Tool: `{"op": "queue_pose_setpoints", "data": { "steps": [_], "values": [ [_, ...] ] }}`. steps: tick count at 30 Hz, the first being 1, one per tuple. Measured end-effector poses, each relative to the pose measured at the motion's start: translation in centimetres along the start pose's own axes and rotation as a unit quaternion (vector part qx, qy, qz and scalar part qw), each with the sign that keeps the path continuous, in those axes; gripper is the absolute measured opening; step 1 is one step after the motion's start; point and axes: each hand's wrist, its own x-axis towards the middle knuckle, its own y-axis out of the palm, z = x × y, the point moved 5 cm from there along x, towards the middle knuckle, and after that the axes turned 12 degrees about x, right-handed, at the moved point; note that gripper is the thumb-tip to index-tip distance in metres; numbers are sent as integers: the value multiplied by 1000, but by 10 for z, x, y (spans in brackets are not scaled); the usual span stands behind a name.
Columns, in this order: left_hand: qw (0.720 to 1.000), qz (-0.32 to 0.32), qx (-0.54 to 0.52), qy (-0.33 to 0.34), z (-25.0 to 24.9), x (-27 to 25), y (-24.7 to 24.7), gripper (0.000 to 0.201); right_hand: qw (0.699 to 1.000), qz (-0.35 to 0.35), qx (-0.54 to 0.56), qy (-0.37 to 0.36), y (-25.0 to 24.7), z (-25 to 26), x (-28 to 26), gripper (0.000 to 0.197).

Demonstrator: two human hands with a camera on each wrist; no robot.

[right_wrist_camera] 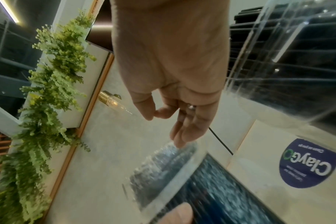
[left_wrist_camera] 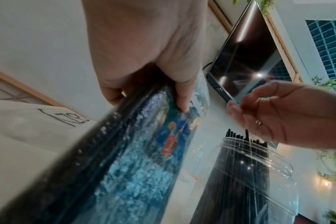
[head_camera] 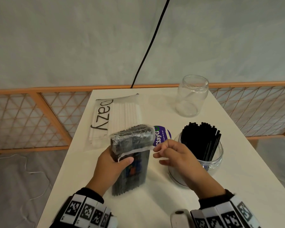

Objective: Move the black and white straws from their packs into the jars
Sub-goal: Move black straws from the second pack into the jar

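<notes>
Head view first: we see our left hand wrapped around a pack of black straws, with the thumb across its front. The pack stands on end on the white table, leaning a little. Our right hand is just beside the top of the pack, and its thumb and first finger pinch the loose clear flap of the wrapper. The other fingers are loosely curled. Near our right hand stands a glass jar full of black straws. An empty glass jar stands farther back. A pack of white straws lies flat at the back left of the table. A purple round sticker shows behind the black pack.
</notes>
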Motion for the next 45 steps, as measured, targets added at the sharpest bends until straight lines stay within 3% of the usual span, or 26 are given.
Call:
{"op": "queue_pose_setpoints", "data": {
  "steps": [3,7,11,13,15,16,21,28,31,33,37,42,45],
  "values": [
    [1000,-10,-20,-9,-1,-1,-3,41,1000,1,10,-16,-2,10,1,18],
    [999,16,-51,5,-9,-3,0,41,995,-72,-60,-14,-8,2,9,12],
    [997,35,-65,11,-18,-2,2,37,986,-83,-141,24,-8,-11,17,50],
    [997,42,-68,11,-20,-1,1,36,985,-83,-149,5,-6,-8,20,42],
    [997,41,-63,16,-22,-1,-2,36,984,-94,-150,-30,-5,-1,21,15],
    [997,36,-60,19,-22,0,-3,36,984,-99,-145,-40,-5,2,21,9],
    [999,6,-32,29,-17,4,-9,41,992,-36,-113,-42,5,8,21,23],
    [1000,-12,13,19,-5,10,-17,44,994,2,85,-66,9,35,19,17],
    [1000,7,15,8,0,9,-18,46,988,-24,77,-130,5,54,17,19],
    [999,33,2,11,1,7,-14,44,985,-27,77,-154,6,62,17,8],
    [996,76,-29,21,-2,4,-5,47,987,-26,47,-151,13,61,16,37],
    [995,85,-46,-8,7,9,-2,46,986,-62,28,-155,10,59,15,33],
    [994,89,-62,-18,8,9,-1,46,980,-99,20,-174,2,63,15,40]
  ]
}}
